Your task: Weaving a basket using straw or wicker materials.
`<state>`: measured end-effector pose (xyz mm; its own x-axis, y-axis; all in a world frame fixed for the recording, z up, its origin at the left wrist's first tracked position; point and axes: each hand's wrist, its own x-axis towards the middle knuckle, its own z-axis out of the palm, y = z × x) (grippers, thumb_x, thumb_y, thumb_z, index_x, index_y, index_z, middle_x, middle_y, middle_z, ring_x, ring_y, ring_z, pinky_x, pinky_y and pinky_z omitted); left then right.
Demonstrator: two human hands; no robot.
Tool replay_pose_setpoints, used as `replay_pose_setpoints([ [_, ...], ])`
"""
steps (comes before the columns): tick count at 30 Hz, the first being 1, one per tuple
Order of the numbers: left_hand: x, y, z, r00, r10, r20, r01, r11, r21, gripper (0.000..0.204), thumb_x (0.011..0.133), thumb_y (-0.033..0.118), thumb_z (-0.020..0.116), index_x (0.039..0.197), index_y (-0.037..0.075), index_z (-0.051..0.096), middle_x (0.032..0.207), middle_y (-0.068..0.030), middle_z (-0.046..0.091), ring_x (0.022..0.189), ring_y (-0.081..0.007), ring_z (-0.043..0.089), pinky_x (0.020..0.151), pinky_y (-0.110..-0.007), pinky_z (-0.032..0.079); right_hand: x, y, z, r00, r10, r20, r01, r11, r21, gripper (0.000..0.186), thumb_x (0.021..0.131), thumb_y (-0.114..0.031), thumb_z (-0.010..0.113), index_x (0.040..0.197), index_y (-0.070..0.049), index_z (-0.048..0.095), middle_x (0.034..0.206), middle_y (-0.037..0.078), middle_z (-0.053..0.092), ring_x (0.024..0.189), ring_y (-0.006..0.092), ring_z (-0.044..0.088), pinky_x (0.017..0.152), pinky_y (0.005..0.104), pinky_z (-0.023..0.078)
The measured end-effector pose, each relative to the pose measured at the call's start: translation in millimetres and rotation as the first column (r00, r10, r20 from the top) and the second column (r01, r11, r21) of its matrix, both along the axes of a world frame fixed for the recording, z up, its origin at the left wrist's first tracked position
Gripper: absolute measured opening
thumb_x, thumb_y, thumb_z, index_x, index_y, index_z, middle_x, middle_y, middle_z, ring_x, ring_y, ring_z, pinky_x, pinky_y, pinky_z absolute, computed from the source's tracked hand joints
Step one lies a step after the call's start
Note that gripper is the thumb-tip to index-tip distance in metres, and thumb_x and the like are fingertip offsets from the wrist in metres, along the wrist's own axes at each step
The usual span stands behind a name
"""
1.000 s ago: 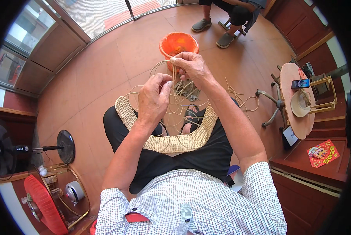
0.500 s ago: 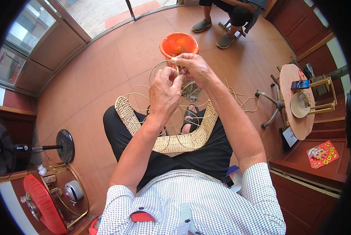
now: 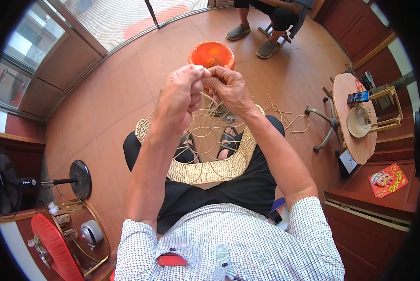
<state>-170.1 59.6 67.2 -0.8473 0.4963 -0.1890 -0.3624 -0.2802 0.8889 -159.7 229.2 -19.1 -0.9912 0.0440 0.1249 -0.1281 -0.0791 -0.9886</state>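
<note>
A pale, straw-coloured woven band, bent into a U, rests across my thighs with its open side away from me. Thin, pale cane-like strands loop across the gap inside the U and rise to my hands. My left hand is closed, thumb and fingers pinched on a strand, its back toward me. Beside it, nearly touching, my right hand pinches the strand too. The exact grip point is hidden by my fingers.
An orange bucket stands on the floor beyond my hands. Loose strands and a grey rag lie on the floor. A round table with a phone stands right, a black fan left. Someone's shoes show at the far side.
My left hand has moved up and left and turned so its back faces me; my right hand has shifted slightly. The strands inside the U have drawn closer together toward my hands.
</note>
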Motion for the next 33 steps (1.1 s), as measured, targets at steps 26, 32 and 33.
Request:
replay_pose_setpoints([
  [26, -114, -292, 184, 0.053, 0.612, -0.789, -0.928, 0.322, 0.187, 0.031, 0.108, 0.029, 0.065, 0.121, 0.002, 0.074, 0.114, -0.0068, 0.076, 0.083, -0.0172, 0.068, 0.068, -0.031, 0.055, -3, -15, -3, 0.972, -0.231, 0.04, 0.225, 0.966, 0.124, 0.027, 0.097, -0.027, 0.077, 0.099, -0.001, 0.08, 0.079, 0.0, 0.072, 0.071, 0.0058, 0.061, 0.068, 0.0263, 0.052],
  [32, -111, -204, 106, 0.023, -0.483, -0.875, -0.981, 0.156, -0.111, 0.03, 0.107, 0.027, 0.06, 0.121, 0.008, 0.077, 0.118, -0.016, 0.076, 0.107, -0.0349, 0.071, 0.095, -0.044, 0.055, -5, -10, -9, 0.963, -0.247, 0.106, 0.236, 0.966, 0.101, 0.027, 0.097, -0.029, 0.078, 0.097, -0.002, 0.08, 0.079, -0.001, 0.072, 0.071, 0.0047, 0.06, 0.067, 0.0253, 0.051],
  [33, -96, -169, 81, 0.078, -0.517, -0.852, -0.911, 0.311, -0.272, 0.03, 0.108, 0.024, 0.058, 0.125, 0.006, 0.075, 0.124, -0.0147, 0.074, 0.114, -0.0313, 0.068, 0.1, -0.043, 0.052, -6, -10, -9, 0.963, -0.241, 0.118, 0.233, 0.969, 0.08, 0.027, 0.097, -0.029, 0.078, 0.096, -0.002, 0.08, 0.078, -0.001, 0.072, 0.071, 0.0044, 0.06, 0.067, 0.0252, 0.051],
])
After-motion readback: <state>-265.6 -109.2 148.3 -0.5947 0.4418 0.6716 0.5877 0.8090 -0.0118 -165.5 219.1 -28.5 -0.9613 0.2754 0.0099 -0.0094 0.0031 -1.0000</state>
